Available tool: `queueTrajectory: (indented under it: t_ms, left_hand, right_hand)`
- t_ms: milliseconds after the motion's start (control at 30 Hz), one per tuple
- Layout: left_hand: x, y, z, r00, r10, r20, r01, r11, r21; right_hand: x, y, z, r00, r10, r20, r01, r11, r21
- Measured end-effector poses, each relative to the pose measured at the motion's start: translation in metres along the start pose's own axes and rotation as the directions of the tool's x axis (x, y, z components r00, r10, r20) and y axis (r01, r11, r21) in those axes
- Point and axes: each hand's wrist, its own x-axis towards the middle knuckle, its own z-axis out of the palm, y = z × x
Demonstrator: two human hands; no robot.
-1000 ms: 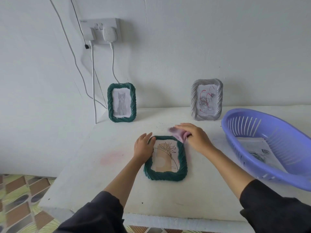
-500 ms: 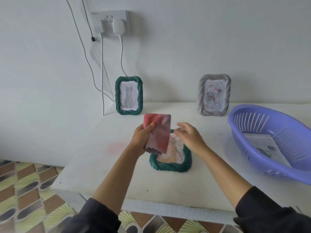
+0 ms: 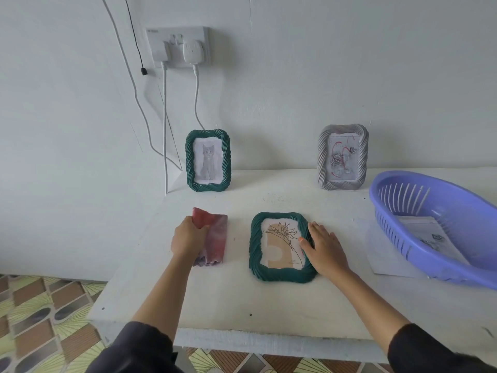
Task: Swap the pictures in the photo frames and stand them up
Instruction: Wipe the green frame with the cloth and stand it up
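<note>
White table (image 3: 242, 305) carries everything. Purple basket (image 3: 457, 273) sits at the right edge, papers (image 3: 427, 232) inside. Flat green frame (image 3: 254, 246) lies face-up near centre with a flower picture (image 3: 279, 243) in it. Cat frame (image 3: 208, 187) stands far left by the wall and silver frame (image 3: 322, 157) stands far right of it, well apart. Pink cloth (image 3: 216, 238) lies left of the flat green frame, not touching. My left hand (image 3: 188, 239) grips the cloth's left side, fingers curled round it. My right hand (image 3: 325, 249) rests on the flat frame's right rim, fingers straight, slightly apart, thumb on the picture.
</note>
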Motion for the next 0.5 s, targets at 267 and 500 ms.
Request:
queueTrajectory:
  t_ms: [267, 500]
  left_hand:
    - [-0.0005, -0.0041, -0.0006, 0.997, 0.066, -0.039, -0.055, 0.968, 0.245]
    - [0.0028, -0.0101, 0.0065, 0.991, 0.116, 0.065, -0.131, 0.931, 0.34]
  right_hand:
    - [-0.0027, -0.0021, 0.0002, 1.0, 0.0, -0.005, -0.001, 0.998, -0.061]
    - [-0.0036, -0.0035, -0.0004, 1.0, 0.009, -0.003, -0.01, 0.999, -0.05]
